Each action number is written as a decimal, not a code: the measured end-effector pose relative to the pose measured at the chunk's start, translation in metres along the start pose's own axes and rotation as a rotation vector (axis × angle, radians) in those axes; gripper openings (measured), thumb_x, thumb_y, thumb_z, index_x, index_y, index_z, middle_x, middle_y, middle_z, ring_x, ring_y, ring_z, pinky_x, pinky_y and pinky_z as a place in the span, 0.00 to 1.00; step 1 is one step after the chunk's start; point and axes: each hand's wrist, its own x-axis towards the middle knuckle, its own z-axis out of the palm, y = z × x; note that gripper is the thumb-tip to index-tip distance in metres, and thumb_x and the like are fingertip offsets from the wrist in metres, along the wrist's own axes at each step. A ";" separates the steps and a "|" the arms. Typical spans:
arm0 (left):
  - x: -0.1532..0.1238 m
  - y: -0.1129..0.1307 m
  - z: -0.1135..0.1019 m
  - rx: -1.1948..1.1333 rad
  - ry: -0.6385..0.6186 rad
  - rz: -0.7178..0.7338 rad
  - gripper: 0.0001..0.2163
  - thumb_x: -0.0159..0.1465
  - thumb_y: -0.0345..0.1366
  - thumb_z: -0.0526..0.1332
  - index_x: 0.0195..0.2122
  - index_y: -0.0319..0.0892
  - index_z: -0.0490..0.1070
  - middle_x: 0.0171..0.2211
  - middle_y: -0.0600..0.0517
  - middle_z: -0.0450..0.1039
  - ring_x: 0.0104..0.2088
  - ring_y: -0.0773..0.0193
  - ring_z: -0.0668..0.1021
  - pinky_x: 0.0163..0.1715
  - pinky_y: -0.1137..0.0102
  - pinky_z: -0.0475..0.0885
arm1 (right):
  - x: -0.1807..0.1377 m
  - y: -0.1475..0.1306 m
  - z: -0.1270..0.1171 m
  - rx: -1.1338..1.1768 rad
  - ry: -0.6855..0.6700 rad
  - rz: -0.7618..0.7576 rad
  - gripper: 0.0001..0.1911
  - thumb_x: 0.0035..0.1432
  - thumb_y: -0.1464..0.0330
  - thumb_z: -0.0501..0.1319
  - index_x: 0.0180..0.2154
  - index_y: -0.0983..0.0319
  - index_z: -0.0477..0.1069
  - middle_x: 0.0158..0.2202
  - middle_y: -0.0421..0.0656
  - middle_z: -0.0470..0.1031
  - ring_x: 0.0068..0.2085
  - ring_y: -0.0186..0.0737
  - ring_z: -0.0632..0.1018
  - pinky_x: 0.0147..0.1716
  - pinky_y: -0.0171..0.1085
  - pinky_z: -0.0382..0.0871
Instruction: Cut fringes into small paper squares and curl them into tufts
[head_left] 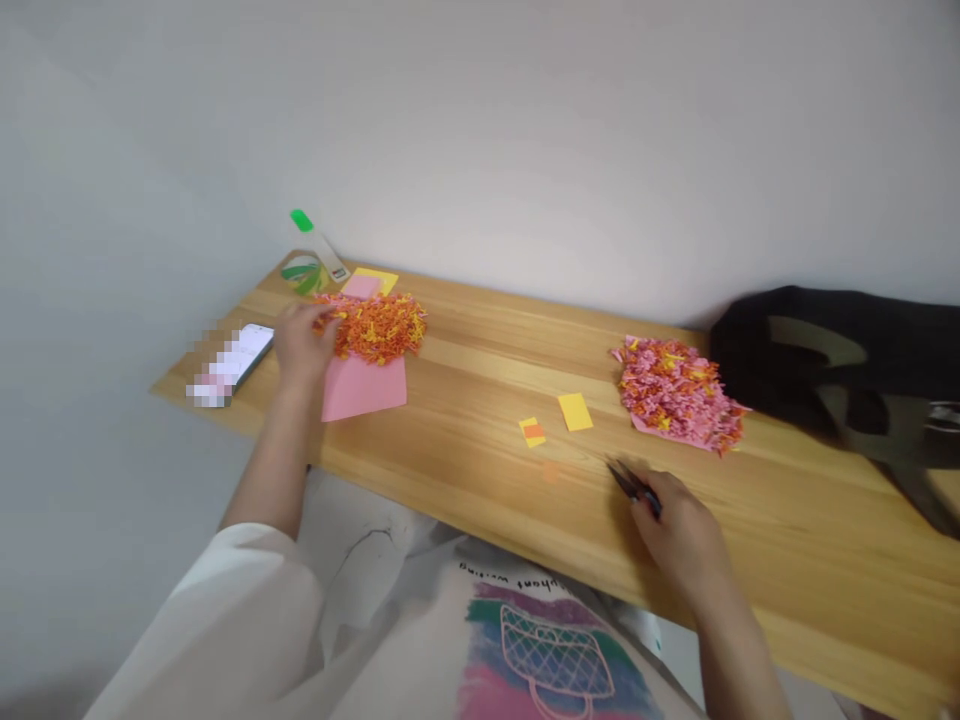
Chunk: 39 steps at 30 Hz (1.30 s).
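Observation:
My left hand [302, 342] is at the left edge of a pile of orange and yellow paper shreds [381, 328]. Its fingers are curled in a pinch; whatever lies between them is too small to make out. A pink paper sheet [365, 388] sticks out under the pile's near side. My right hand [682, 525] grips small dark scissors [634, 486], points to the left, just above the table. Left of the scissors lie a yellow paper square [575, 412], a smaller yellow piece [530, 438] with an orange patch on it, and a faint orange scrap [550, 470].
A second pile, mostly pink shreds [675, 390], sits on pink paper at the right. Beside it is a black bag [810, 350] with a strap. Leftward lie a phone [244, 357], a green-capped tube [322, 245], a green-and-yellow round item [304, 272] and sticky notes [364, 285]. A wall backs the wooden table [480, 350].

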 end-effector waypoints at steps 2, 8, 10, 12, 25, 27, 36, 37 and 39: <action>-0.004 0.013 0.002 -0.032 0.002 0.038 0.10 0.62 0.37 0.56 0.41 0.40 0.74 0.43 0.40 0.74 0.48 0.48 0.75 0.51 0.53 0.67 | -0.001 0.000 -0.001 0.024 0.015 0.018 0.18 0.53 0.70 0.52 0.43 0.63 0.75 0.39 0.52 0.79 0.39 0.50 0.80 0.38 0.45 0.72; -0.067 0.080 0.019 -0.199 -0.370 0.339 0.07 0.63 0.34 0.59 0.36 0.41 0.76 0.35 0.49 0.77 0.38 0.60 0.78 0.42 0.65 0.73 | -0.009 -0.006 -0.001 0.172 0.023 0.092 0.13 0.60 0.63 0.49 0.39 0.61 0.69 0.25 0.45 0.77 0.26 0.45 0.77 0.26 0.40 0.69; -0.097 0.105 0.025 -0.254 -0.488 0.452 0.06 0.62 0.34 0.60 0.37 0.42 0.76 0.37 0.49 0.77 0.41 0.60 0.78 0.44 0.66 0.73 | -0.012 -0.013 0.003 0.248 -0.004 0.083 0.13 0.61 0.63 0.48 0.40 0.60 0.68 0.26 0.43 0.77 0.26 0.43 0.77 0.27 0.38 0.70; -0.124 0.127 0.031 -0.303 -0.569 0.544 0.06 0.61 0.34 0.63 0.39 0.43 0.76 0.42 0.48 0.77 0.46 0.58 0.77 0.49 0.63 0.71 | -0.014 -0.020 0.008 0.317 -0.032 0.068 0.13 0.61 0.63 0.49 0.42 0.60 0.68 0.32 0.45 0.79 0.32 0.42 0.79 0.32 0.38 0.72; -0.175 0.163 0.062 -0.364 -0.551 0.640 0.09 0.57 0.34 0.68 0.40 0.44 0.78 0.47 0.44 0.69 0.51 0.51 0.71 0.52 0.54 0.69 | -0.011 -0.041 0.019 0.562 -0.145 0.150 0.19 0.54 0.60 0.58 0.44 0.64 0.69 0.35 0.48 0.79 0.34 0.43 0.78 0.37 0.41 0.71; -0.176 0.164 0.063 -0.372 -0.549 0.639 0.08 0.58 0.34 0.67 0.39 0.44 0.79 0.48 0.43 0.69 0.52 0.50 0.71 0.53 0.53 0.69 | -0.010 -0.042 0.021 0.606 -0.163 0.158 0.19 0.52 0.60 0.59 0.43 0.64 0.70 0.35 0.47 0.79 0.34 0.42 0.78 0.37 0.40 0.71; -0.181 0.165 0.072 -0.461 -0.441 0.622 0.03 0.61 0.31 0.64 0.34 0.42 0.78 0.45 0.45 0.70 0.48 0.53 0.73 0.49 0.55 0.70 | 0.004 -0.050 0.025 0.784 -0.207 0.211 0.14 0.51 0.59 0.61 0.34 0.64 0.72 0.24 0.39 0.70 0.26 0.35 0.69 0.28 0.35 0.64; -0.182 0.166 0.072 -0.469 -0.428 0.619 0.03 0.61 0.32 0.64 0.34 0.43 0.78 0.45 0.45 0.70 0.48 0.53 0.73 0.49 0.55 0.70 | 0.005 -0.051 0.026 0.803 -0.218 0.221 0.14 0.51 0.59 0.61 0.32 0.64 0.72 0.21 0.37 0.68 0.23 0.34 0.67 0.26 0.35 0.62; -0.184 0.168 0.071 -0.494 -0.396 0.616 0.03 0.62 0.32 0.63 0.34 0.43 0.77 0.44 0.45 0.71 0.48 0.54 0.73 0.49 0.56 0.70 | 0.008 -0.054 0.027 0.848 -0.241 0.238 0.14 0.51 0.57 0.61 0.29 0.63 0.71 0.16 0.33 0.61 0.19 0.31 0.61 0.21 0.33 0.56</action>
